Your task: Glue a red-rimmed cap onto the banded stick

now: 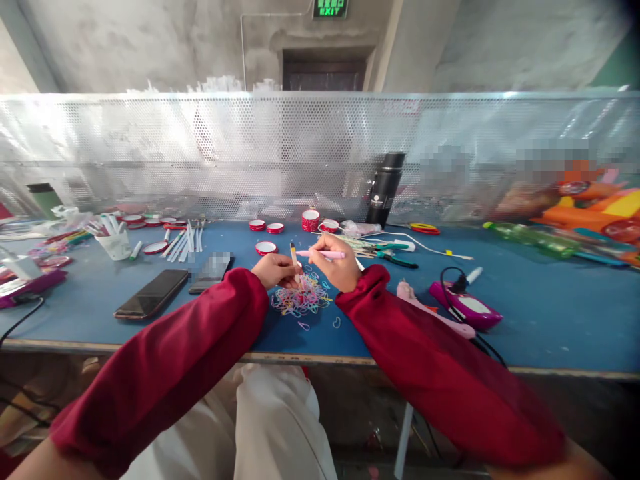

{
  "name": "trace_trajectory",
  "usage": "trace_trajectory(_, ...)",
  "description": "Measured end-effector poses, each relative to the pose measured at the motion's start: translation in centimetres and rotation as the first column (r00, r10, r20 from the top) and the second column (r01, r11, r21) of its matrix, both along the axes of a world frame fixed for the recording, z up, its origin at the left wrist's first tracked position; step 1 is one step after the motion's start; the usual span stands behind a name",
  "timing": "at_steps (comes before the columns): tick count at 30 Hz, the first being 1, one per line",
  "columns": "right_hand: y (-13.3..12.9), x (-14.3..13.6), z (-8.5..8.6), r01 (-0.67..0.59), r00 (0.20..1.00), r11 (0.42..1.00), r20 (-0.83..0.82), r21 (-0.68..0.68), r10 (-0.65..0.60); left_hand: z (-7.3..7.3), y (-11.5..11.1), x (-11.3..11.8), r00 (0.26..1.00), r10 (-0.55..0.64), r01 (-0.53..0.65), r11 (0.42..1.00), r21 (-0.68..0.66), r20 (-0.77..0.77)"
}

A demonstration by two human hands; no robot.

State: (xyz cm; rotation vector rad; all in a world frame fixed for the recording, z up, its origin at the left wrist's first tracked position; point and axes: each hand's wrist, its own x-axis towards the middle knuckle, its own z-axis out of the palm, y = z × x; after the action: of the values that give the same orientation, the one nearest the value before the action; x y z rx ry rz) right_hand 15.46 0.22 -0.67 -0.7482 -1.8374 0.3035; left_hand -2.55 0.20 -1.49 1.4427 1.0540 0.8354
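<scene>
My left hand (pixel 277 270) is closed, pinching a short, narrow tan stick (pixel 293 253) with a dark upper end. In my right hand (pixel 337 260) lies a pink pen (pixel 330 255), its tip pointing left at the stick; whether they touch I cannot tell. Beneath both hands spreads a loose pile of small, colourful rubber bands (pixel 303 297), partly hidden by my left fingers. A single band (pixel 337 323) lies apart from it, nearer the table edge. Just behind my left hand is a round, red-rimmed lid (pixel 266 248) with a white inside.
On the blue table (pixel 425 280), two phones (pixel 151 294) lie left, near white strips (pixel 183 241) and a cup of pens (pixel 113 244). A black bottle (pixel 386 190) stands behind. Pliers (pixel 397 259), cables and a purple power strip (pixel 467 307) are right. A perforated metal screen (pixel 225 133) closes the back.
</scene>
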Motion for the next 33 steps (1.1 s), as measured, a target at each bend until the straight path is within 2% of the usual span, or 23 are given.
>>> trace_trajectory(3, 0.07, 0.03, -0.05, -0.026, 1.0, 0.999, 0.005, -0.029, 0.026, 0.01, -0.02, 0.01, 1.0, -0.001, 0.001, 1.0, 0.001, 0.01)
trace_trajectory(8, 0.11, 0.06, -0.04, 0.011, 1.0, 1.0, -0.005, -0.017, -0.011, 0.11, -0.08, 0.02, 1.0, 0.01, -0.01, 1.0, -0.008, 0.013)
trace_trajectory(13, 0.04, -0.03, -0.15, -0.037, 0.999, 0.998, 0.0, -0.042, 0.037, 0.09, -0.03, 0.01, 1.0, -0.004, 0.004, 1.0, 0.004, 0.027)
trace_trajectory(18, 0.02, -0.01, 0.05, 0.007, 1.0, 1.0, -0.007, 0.001, -0.007, 0.04, 0.04, -0.05, 1.0, -0.001, 0.001, 1.0, -0.006, 0.022)
trace_trajectory(23, 0.06, -0.09, -0.02, -0.057, 0.998, 0.998, -0.018, -0.035, 0.056, 0.2, -0.16, 0.06, 0.999, -0.009, 0.009, 1.0, 0.001, 0.031)
trace_trajectory(28, 0.16, -0.01, -0.06, -0.025, 1.0, 1.0, -0.012, -0.014, 0.025, 0.21, -0.16, 0.04, 1.0, -0.003, 0.003, 1.0, -0.011, 0.018)
trace_trajectory(33, 0.1, -0.06, -0.04, -0.048, 0.999, 0.998, -0.024, -0.039, 0.047, 0.1, -0.06, 0.0, 0.999, -0.02, 0.02, 1.0, 0.002, 0.032)
